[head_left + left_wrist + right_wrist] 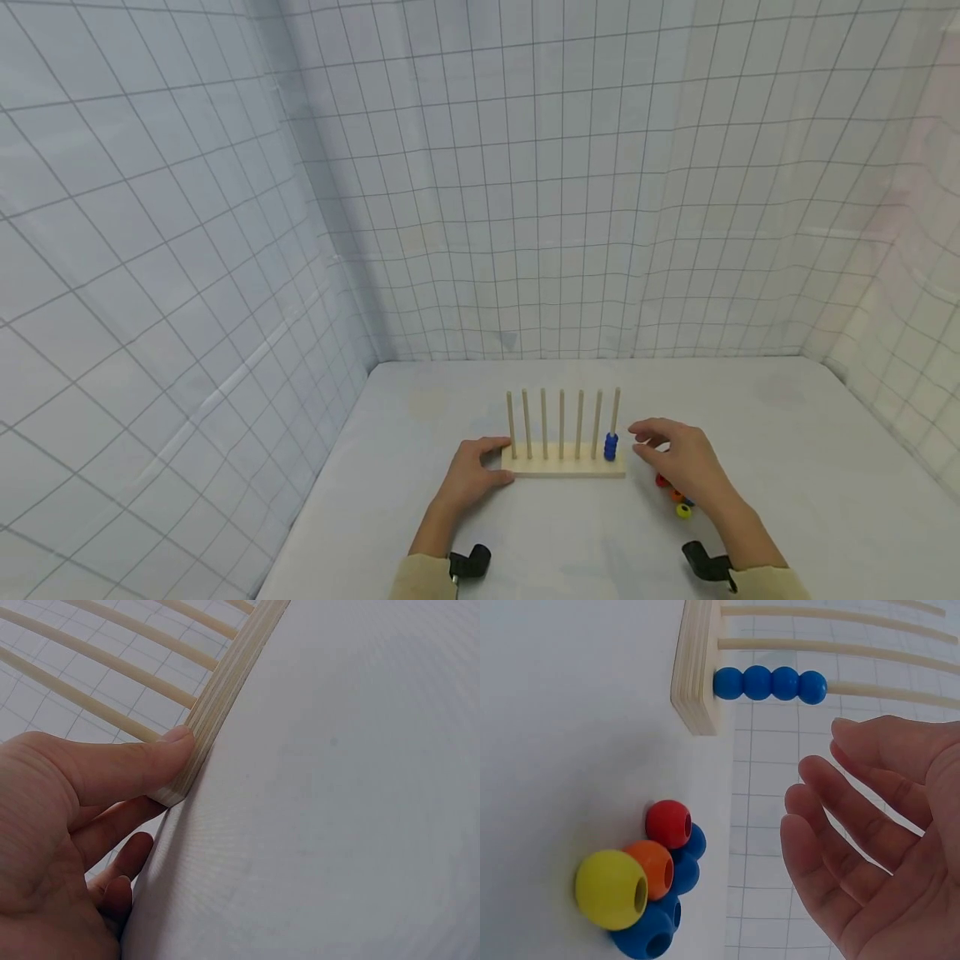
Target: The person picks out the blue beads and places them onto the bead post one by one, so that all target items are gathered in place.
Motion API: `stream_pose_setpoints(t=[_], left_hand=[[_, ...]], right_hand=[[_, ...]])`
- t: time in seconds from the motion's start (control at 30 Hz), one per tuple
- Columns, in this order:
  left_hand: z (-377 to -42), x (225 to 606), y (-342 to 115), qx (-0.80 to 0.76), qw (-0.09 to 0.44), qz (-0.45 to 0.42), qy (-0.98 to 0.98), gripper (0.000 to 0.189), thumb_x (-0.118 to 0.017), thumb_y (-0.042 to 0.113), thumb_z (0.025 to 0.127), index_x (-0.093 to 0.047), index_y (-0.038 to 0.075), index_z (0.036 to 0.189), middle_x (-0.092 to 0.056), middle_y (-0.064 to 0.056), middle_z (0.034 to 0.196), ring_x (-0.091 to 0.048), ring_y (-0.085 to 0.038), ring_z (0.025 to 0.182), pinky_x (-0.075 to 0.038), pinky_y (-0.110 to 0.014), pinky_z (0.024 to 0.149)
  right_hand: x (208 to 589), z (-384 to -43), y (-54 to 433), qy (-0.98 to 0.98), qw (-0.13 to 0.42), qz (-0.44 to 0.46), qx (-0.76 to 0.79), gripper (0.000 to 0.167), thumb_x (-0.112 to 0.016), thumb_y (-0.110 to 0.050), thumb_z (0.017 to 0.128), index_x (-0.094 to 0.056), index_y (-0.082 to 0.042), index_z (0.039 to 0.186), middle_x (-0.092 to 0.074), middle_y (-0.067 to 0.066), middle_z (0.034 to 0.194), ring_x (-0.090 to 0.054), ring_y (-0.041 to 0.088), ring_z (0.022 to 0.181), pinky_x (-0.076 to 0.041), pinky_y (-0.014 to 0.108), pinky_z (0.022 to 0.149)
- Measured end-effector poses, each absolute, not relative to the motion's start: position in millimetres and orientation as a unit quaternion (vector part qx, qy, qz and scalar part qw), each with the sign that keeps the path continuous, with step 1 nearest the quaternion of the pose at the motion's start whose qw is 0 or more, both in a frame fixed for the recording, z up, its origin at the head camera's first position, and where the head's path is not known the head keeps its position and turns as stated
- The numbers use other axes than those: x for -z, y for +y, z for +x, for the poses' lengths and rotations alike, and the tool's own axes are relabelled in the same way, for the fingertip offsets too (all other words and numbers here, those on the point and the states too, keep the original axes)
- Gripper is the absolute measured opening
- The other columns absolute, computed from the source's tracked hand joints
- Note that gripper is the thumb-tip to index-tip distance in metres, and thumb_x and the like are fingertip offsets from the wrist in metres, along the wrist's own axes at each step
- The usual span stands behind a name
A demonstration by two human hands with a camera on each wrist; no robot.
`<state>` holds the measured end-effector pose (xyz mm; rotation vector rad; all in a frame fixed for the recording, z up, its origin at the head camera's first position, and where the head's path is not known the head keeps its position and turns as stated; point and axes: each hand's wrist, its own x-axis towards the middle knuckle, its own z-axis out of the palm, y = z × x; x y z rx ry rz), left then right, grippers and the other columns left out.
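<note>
A pale wooden peg rack (562, 469) with several upright rods stands on the table. At its left end my left hand (467, 482) grips the base, thumb on the front edge and fingers behind; the left wrist view shows the thumb (142, 765) pressed on the layered edge. Several blue beads (771, 684) are stacked at the foot of the rightmost rod. My right hand (688, 460) hovers just right of that rod, fingers loosely bent and holding nothing. Below it lie loose beads: red (667, 824), orange (649, 868), yellow (610, 889) and several blue (643, 935).
The white table (420, 417) meets grid-patterned sheets (525, 208) at the back and both sides. Black wrist mounts (470, 562) sit at the sleeve cuffs. In the head view, the right hand partly covers the loose beads.
</note>
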<state>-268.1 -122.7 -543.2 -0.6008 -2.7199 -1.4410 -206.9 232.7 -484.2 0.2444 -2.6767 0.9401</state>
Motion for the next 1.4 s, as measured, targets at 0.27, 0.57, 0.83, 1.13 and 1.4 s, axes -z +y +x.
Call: stream_pose_setpoints(t=[0.27,0.57,0.83,1.13,1.4], left_hand=[[-269,543,-123,0.465,0.001,-0.193,-0.864,0.053,-0.086,0.015,0.077,-0.07,0.009,0.127,-0.065,-0.011,0.131,-0.051,-0.036,0.13,-0.036,-0.057,0.11],[-269,544,-124,0.464,0.003,-0.194,-0.865,0.053,-0.087,0.016,0.077,-0.07,0.009,0.127,-0.065,-0.011,0.131,-0.051,-0.036,0.13,-0.036,-0.057,0.109],[-270,544,-124,0.464,0.005,-0.198,-0.863,0.054,-0.087,0.015,0.077,-0.07,0.008,0.127,-0.065,-0.012,0.131,-0.051,-0.036,0.13,-0.037,-0.056,0.11],[-269,543,-124,0.467,0.007,-0.198,-0.862,0.054,-0.086,0.016,0.077,-0.07,0.008,0.128,-0.065,-0.012,0.131,-0.052,-0.037,0.129,-0.037,-0.057,0.109],[-268,543,-123,0.457,0.008,-0.2,-0.867,0.053,-0.086,0.015,0.077,-0.07,0.008,0.128,-0.066,-0.01,0.13,-0.053,-0.034,0.129,-0.039,-0.054,0.109]], right_hand=[[485,-204,246,-0.936,0.14,0.075,-0.315,0.026,-0.078,-0.012,0.088,-0.074,-0.014,0.114,-0.071,-0.004,0.1,-0.064,0.013,0.087,-0.056,0.038,0.076],[486,-198,257,-0.945,0.107,0.056,-0.304,0.026,-0.078,-0.011,0.088,-0.074,-0.012,0.113,-0.071,-0.002,0.1,-0.063,0.019,0.091,-0.057,0.044,0.078],[496,-201,265,-0.952,0.056,0.038,-0.298,0.024,-0.077,-0.011,0.087,-0.075,-0.014,0.111,-0.071,-0.002,0.102,-0.064,0.021,0.093,-0.055,0.047,0.079],[499,-213,277,-0.959,0.045,0.083,-0.269,0.024,-0.079,-0.01,0.086,-0.075,-0.017,0.109,-0.069,-0.006,0.095,-0.064,0.018,0.09,-0.054,0.049,0.08],[503,-218,278,-0.958,0.012,0.086,-0.272,0.023,-0.077,-0.008,0.086,-0.075,-0.017,0.107,-0.069,-0.006,0.095,-0.064,0.018,0.09,-0.054,0.049,0.081]])
